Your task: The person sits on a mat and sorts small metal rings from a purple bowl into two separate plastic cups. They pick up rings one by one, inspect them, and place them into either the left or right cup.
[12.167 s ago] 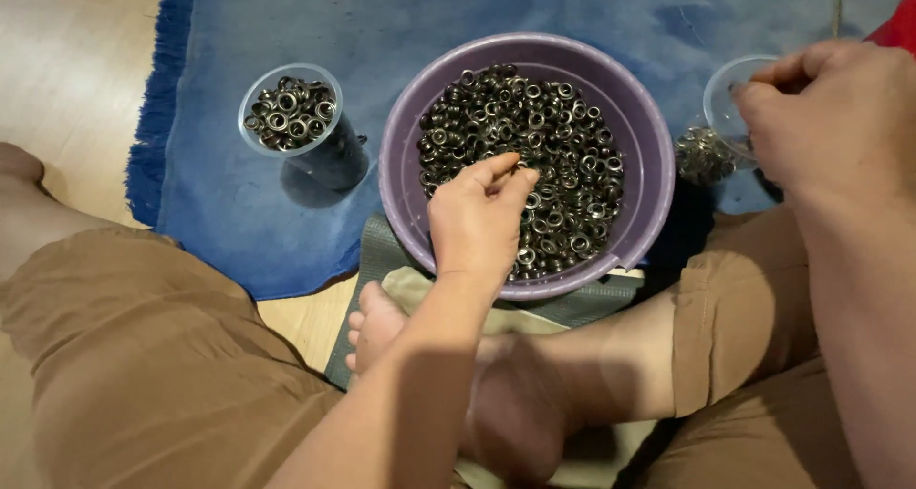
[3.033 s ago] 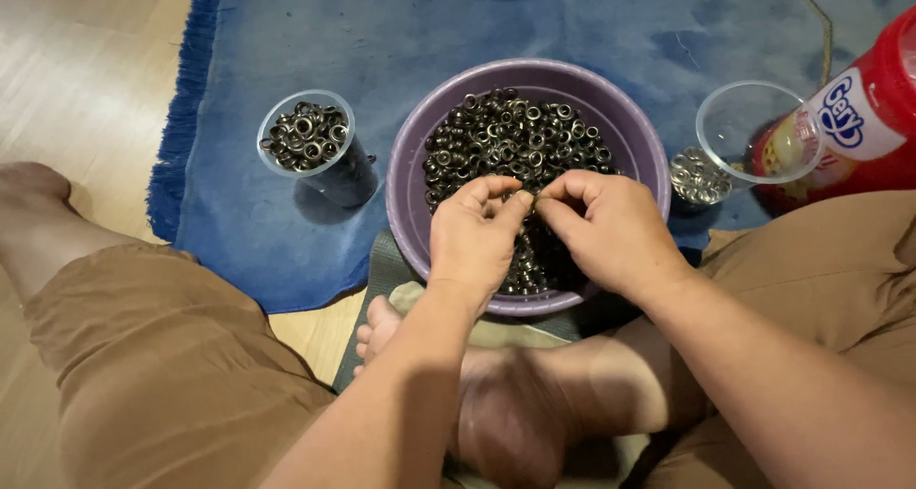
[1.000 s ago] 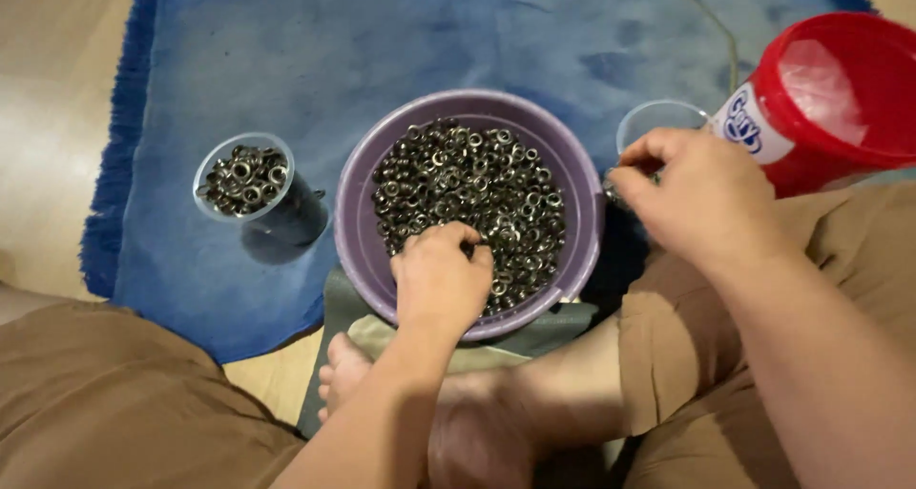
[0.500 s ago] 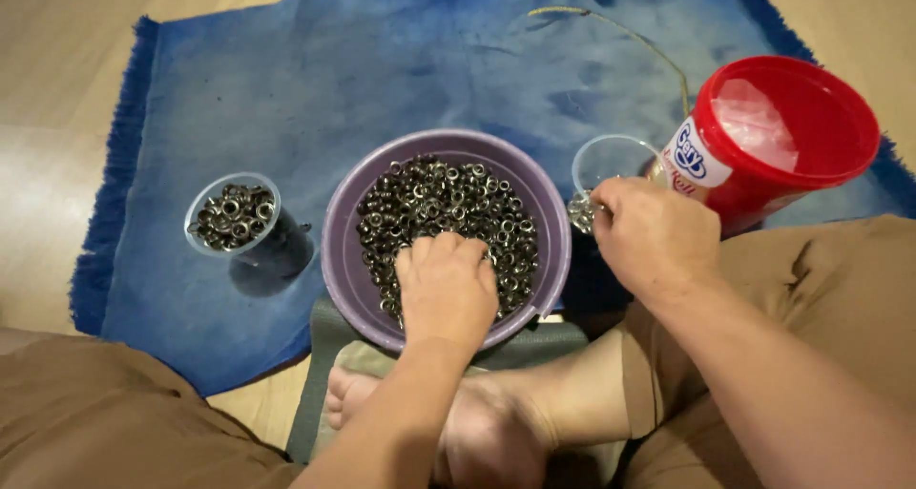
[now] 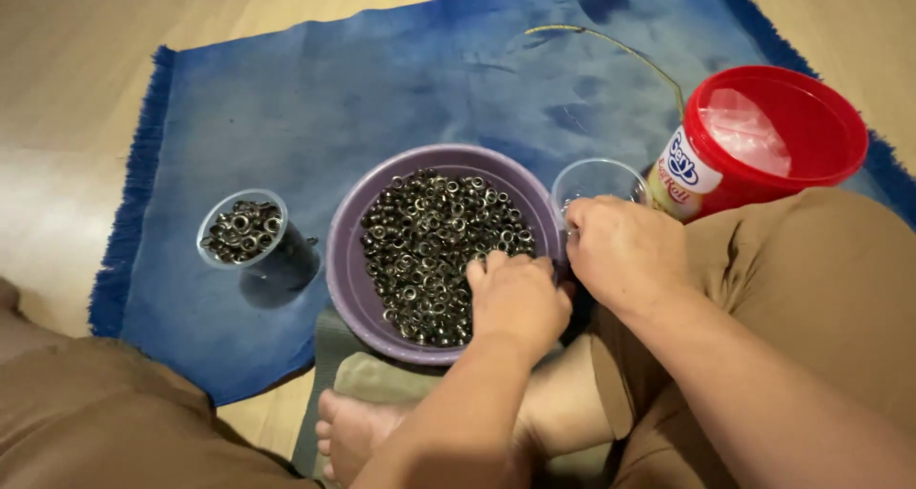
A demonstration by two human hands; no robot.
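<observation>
Metal eyelets (image 5: 429, 246) heaped in purple bowl (image 5: 345, 270), at rug's (image 5: 315, 98) near edge; plenty unsorted. My left hand (image 5: 517, 303) curled into heap, grasp hidden. My right hand (image 5: 625, 255) pinches clear cup (image 5: 596, 176); second cup (image 5: 243, 227) part-filled leftward. Red bucket (image 5: 763, 136) crowds right edge; far rug open.

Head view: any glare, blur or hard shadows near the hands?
Head view: light is soft and even, with a pale sheen on the wood floor at left. The clear cup of rings casts a dark shadow to its lower right on the blue rug. Left hand and right hand look slightly soft; the rings in the purple bowl stay sharp.
</observation>
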